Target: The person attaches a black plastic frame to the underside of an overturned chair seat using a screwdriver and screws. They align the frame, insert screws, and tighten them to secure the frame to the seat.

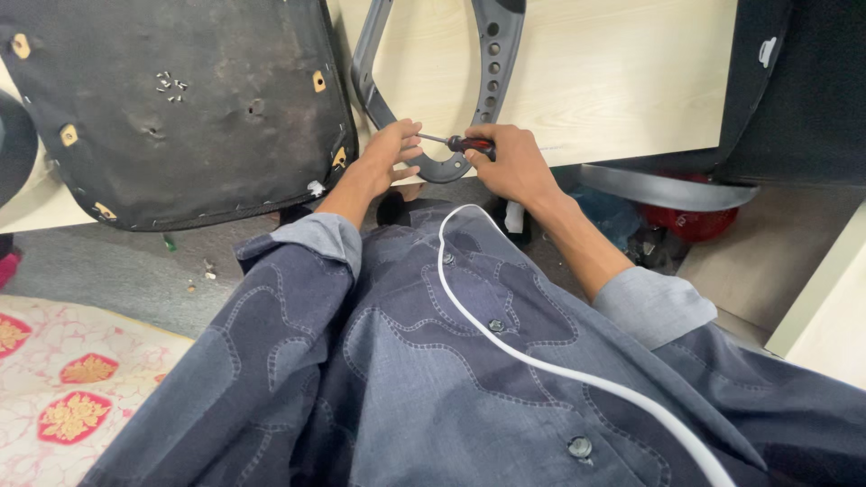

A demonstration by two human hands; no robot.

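Head view, looking down over blue-grey shirt. Right hand [519, 162] grips screwdriver [462, 142] by red-black handle, shaft pointing left. Left hand [390, 151] pinches shaft tip at curved grey plastic armrest [492, 63] lying on pale wooden table [622, 81]. Black seat base [180, 108], underside up, lies left, small screws [170, 85] resting on it. White cable [541, 361] crosses shirt.

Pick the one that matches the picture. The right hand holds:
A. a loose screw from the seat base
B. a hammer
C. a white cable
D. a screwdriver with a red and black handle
D: the right hand grips a screwdriver by its red and black handle, its shaft pointing at the left hand, both over the grey plastic chair frame.
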